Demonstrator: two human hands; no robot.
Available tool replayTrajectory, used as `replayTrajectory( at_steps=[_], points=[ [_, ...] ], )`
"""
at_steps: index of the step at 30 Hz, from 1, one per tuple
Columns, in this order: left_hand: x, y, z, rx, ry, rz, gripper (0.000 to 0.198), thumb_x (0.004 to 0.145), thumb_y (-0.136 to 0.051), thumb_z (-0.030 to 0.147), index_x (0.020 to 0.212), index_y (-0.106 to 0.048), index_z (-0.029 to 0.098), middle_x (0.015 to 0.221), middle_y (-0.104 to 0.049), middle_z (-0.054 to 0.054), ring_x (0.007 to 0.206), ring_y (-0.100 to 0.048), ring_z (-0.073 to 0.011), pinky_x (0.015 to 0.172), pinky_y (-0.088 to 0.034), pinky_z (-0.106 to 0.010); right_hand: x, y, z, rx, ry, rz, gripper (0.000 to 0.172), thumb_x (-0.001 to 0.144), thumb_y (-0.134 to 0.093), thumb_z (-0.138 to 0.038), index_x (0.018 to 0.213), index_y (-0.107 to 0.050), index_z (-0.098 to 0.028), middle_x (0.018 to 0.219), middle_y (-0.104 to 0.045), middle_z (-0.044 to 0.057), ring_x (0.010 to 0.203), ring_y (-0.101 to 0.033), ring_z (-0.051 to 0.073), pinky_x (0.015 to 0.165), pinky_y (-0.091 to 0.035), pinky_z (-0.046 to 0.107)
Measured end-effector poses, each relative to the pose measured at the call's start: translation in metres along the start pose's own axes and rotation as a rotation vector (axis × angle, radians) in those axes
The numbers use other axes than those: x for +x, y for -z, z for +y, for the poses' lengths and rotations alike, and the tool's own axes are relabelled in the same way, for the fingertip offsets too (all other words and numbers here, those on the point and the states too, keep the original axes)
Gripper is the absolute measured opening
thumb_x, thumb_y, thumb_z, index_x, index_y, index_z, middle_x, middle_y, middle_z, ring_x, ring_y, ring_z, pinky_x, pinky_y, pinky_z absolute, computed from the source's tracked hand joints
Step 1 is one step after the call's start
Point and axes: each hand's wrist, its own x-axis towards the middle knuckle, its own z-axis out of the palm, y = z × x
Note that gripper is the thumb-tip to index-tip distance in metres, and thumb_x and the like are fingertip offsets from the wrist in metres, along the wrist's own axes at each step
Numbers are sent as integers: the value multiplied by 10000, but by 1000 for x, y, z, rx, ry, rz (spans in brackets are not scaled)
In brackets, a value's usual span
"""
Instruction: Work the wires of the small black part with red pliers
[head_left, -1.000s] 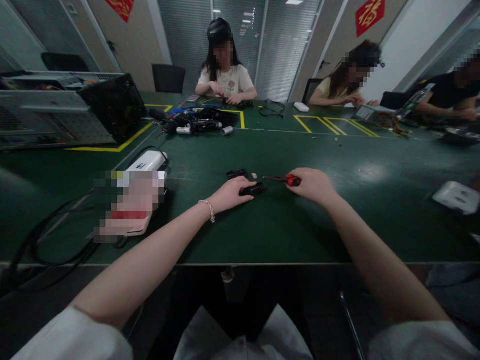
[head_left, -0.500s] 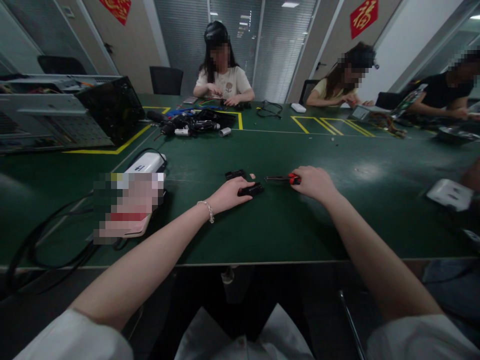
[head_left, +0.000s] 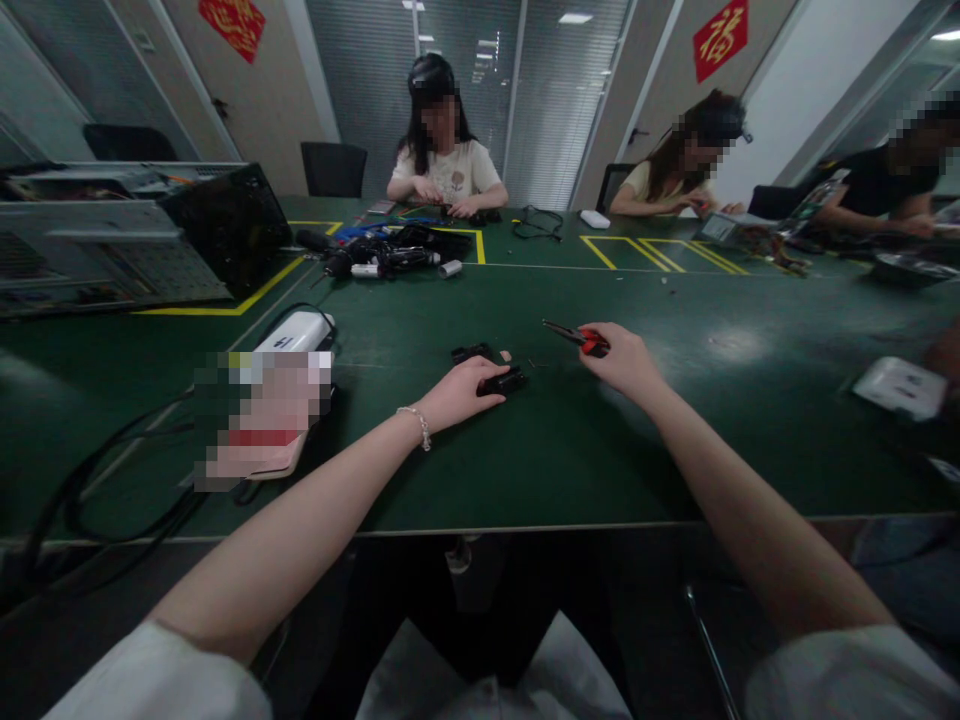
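Note:
My left hand point(head_left: 466, 389) is closed around a small black plastic part point(head_left: 504, 381) lying on the green table point(head_left: 450, 480). Just behind it sits a second black part point(head_left: 471, 353), and beside that a small pinkish piece point(head_left: 505, 356). Red-handled needle-nose pliers point(head_left: 592, 343) are gripped in my right hand point(head_left: 624, 358), their dark jaws raised and pointing to the left. A few tiny thin bits point(head_left: 533, 363) lie on the table between my hands; what they are is too small to tell.
To the left stand a white power strip point(head_left: 298, 328) with black cables and a pink phone-like item point(head_left: 270, 440), partly blurred. An opened computer case point(head_left: 112, 250) lies far left. Tangled cables point(head_left: 397, 248) lie at the back. Co-workers sit opposite; a white box point(head_left: 900, 388) is at right.
My right hand has lifted the pliers and tipped their jaws up, away from the tiny bits on the table. My left hand stays on the black part.

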Motion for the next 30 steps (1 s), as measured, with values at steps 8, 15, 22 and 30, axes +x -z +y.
replayTrajectory(
  at_steps=[8,15,22,30],
  points=[
    [0,1,2,14,34,-16,510,777,-604,352,1245,-485,189,1113,-518,-76,949,-510,-201,827,-428,-334,0,-2,3,12,-96,33,275,702,-524,-326,919,-619,-186,901,-632,65,798,-571,205,679,-446,325],
    [-2,0,3,7,53,17,684,725,-641,447,1319,-388,222,1070,-501,-69,882,-517,-191,756,-452,-318,-3,2,-5,-200,-3,-5,290,714,-517,-333,951,-607,-193,955,-612,76,845,-560,226,658,-444,325],
    [-5,-1,8,-14,80,75,541,702,-658,399,1163,-477,181,1031,-493,-67,846,-525,-181,725,-475,-318,-3,1,-1,-223,20,-31,274,718,-510,-341,934,-607,-203,923,-615,60,823,-560,219,637,-435,317],
    [-8,1,6,-3,24,50,153,757,-590,258,869,-536,168,1004,-472,-42,753,-522,-128,660,-479,-275,-2,0,0,-228,28,-51,283,718,-506,-347,936,-605,-195,942,-619,60,818,-562,209,629,-437,310]
  ],
)
